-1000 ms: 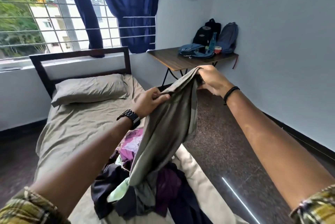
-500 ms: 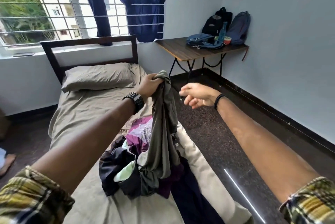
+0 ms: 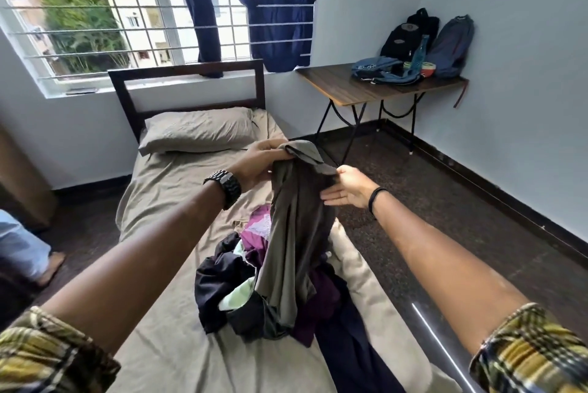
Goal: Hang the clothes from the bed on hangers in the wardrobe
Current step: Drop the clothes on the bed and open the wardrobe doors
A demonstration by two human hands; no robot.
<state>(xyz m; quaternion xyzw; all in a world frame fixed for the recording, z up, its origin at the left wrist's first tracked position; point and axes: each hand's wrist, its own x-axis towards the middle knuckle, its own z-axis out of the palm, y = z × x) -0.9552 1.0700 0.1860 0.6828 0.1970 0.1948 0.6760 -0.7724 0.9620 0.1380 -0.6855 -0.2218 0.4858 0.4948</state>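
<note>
Right now your left hand [image 3: 254,163] has its grip closed around the bunched top of the olive-grey garment [image 3: 294,227], fingers curled over the fabric, so the cloth hangs straight down from that grip. Your left arm reaches forward over the bed [image 3: 165,189], wrist turned inward, a dark watch [image 3: 226,184] on it. Your right hand [image 3: 346,189] is open, fingers straight and pointing left, their tips touching the garment's right edge just below the left grip; whether the thumb pinches the cloth cannot be made out. The right arm stretches forward with a black band [image 3: 375,198] at the wrist. The garment's lower end lies on the pile of clothes [image 3: 229,284] on the bed, directly beneath both hands.
</note>
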